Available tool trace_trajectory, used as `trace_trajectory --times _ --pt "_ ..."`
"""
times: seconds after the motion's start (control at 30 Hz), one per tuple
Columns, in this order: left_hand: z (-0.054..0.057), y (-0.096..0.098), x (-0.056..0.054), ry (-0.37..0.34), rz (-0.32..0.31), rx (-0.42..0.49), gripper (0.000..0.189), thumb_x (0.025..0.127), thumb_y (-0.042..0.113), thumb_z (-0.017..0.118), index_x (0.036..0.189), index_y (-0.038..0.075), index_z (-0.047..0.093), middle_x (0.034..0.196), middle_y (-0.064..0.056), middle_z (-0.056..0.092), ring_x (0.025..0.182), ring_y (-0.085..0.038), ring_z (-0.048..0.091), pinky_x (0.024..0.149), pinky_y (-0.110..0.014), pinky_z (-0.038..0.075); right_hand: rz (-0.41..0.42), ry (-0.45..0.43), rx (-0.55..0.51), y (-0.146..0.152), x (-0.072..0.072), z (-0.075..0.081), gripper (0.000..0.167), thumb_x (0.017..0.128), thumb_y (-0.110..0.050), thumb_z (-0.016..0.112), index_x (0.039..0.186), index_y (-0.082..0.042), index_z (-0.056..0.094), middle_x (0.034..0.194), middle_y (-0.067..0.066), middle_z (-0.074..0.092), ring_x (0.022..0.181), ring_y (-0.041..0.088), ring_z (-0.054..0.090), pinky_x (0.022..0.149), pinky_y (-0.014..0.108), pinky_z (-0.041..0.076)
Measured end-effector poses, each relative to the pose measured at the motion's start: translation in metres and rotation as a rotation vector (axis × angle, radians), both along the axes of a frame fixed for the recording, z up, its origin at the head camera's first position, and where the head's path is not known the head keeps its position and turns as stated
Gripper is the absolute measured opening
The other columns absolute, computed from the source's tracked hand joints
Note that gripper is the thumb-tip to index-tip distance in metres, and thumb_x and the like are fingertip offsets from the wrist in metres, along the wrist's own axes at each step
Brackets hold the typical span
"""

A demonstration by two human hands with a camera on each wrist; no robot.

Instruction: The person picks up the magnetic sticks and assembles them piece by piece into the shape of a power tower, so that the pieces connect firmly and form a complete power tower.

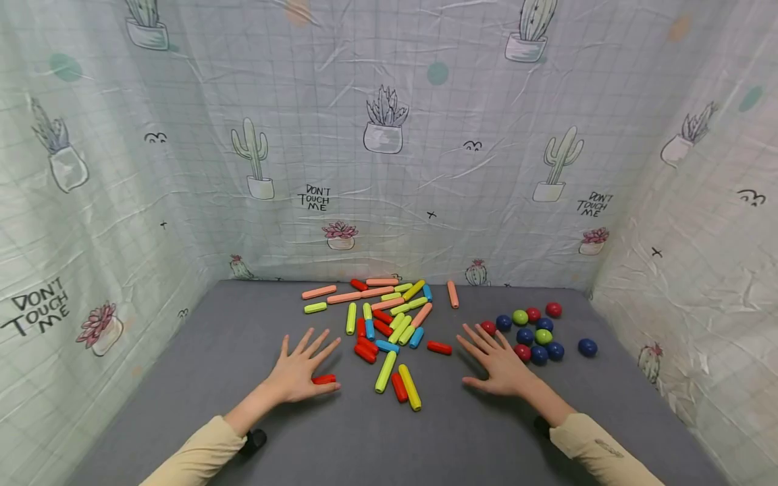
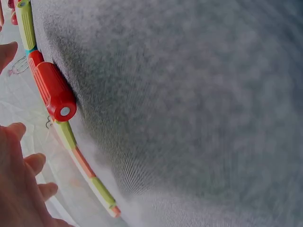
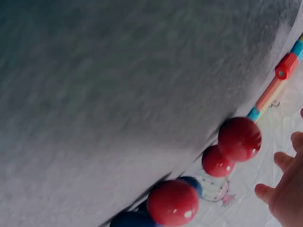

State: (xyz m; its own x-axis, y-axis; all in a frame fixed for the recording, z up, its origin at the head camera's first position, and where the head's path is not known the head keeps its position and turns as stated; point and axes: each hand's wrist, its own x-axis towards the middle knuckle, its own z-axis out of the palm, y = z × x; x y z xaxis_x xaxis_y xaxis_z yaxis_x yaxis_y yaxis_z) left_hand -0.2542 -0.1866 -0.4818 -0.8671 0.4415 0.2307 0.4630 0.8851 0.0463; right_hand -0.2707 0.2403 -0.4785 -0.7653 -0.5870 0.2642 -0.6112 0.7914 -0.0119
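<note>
My left hand (image 1: pixel 296 373) is held palm down with fingers spread and holds nothing. Partly covered by it is a short red ribbed stick (image 1: pixel 324 379), seen large in the left wrist view as a red ribbed stick (image 2: pixel 53 90) with a pale round spot on its end. On the other side, my right hand (image 1: pixel 501 364) also has its fingers spread, with nothing in it. Its fingertips overlap a red ball (image 1: pixel 488 327) in the head view. The right wrist view shows glossy red balls (image 3: pixel 239 139) beyond the grey surface, with the fingers (image 3: pixel 284 161) at the right edge.
Between the hands lie many loose ribbed sticks: yellow-green (image 1: pixel 385 372), yellow (image 1: pixel 410 387), blue (image 1: pixel 416 337), salmon (image 1: pixel 319 292) and red (image 1: pixel 439 347). Red, blue (image 1: pixel 587 347) and green balls (image 1: pixel 519 317) cluster at right. A cactus-print sheet (image 1: pixel 389 202) surrounds the grey table (image 1: pixel 243 324).
</note>
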Motion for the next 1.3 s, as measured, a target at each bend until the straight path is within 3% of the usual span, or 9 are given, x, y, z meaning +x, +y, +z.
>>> trace_trajectory --times 0.33,0.67,0.9,1.1,1.3 --pt "0.006 -0.002 0.002 -0.048 -0.058 0.018 0.08 0.074 0.064 0.054 0.14 0.027 0.028 0.146 -0.004 0.028 0.135 -0.032 0.023 0.098 -0.067 0.012 -0.003 -0.019 0.006 0.017 0.001 0.004 0.071 0.078 -0.047 0.061 0.138 -0.016 0.036 0.145 0.009 0.029 0.133 0.03 0.027 0.102 0.06 0.017" --pt "0.006 0.008 0.001 -0.039 -0.187 0.021 0.076 0.076 0.056 0.058 0.139 0.022 0.032 0.143 -0.006 0.035 0.133 -0.033 0.027 0.098 -0.067 0.014 -0.025 0.037 -0.018 0.028 0.002 0.004 0.069 0.078 -0.039 0.063 0.137 -0.016 0.036 0.142 0.009 0.036 0.13 0.028 0.033 0.1 0.057 0.023" --pt "0.006 0.022 0.004 -0.076 -0.279 0.008 0.073 0.078 0.054 0.057 0.139 0.023 0.032 0.142 -0.005 0.036 0.133 -0.032 0.027 0.099 -0.067 0.014 -0.028 0.057 -0.033 0.034 0.005 0.003 0.066 0.079 -0.037 0.063 0.136 -0.013 0.039 0.139 0.01 0.039 0.128 0.03 0.035 0.099 0.057 0.025" --pt "0.005 0.038 0.006 -0.064 -0.353 -0.023 0.068 0.079 0.051 0.058 0.137 0.021 0.036 0.139 -0.004 0.04 0.132 -0.03 0.031 0.099 -0.066 0.016 -0.021 0.085 -0.056 0.038 0.005 0.003 0.064 0.077 -0.035 0.066 0.132 -0.01 0.044 0.137 0.01 0.043 0.125 0.032 0.039 0.098 0.056 0.027" --pt "0.007 0.061 0.008 -0.062 -0.475 -0.024 0.06 0.083 0.042 0.058 0.135 0.018 0.04 0.137 -0.006 0.043 0.13 -0.028 0.035 0.1 -0.063 0.019 -0.04 0.092 -0.053 0.043 0.006 0.002 0.063 0.076 -0.033 0.067 0.13 -0.01 0.046 0.136 0.01 0.044 0.124 0.031 0.04 0.097 0.057 0.027"
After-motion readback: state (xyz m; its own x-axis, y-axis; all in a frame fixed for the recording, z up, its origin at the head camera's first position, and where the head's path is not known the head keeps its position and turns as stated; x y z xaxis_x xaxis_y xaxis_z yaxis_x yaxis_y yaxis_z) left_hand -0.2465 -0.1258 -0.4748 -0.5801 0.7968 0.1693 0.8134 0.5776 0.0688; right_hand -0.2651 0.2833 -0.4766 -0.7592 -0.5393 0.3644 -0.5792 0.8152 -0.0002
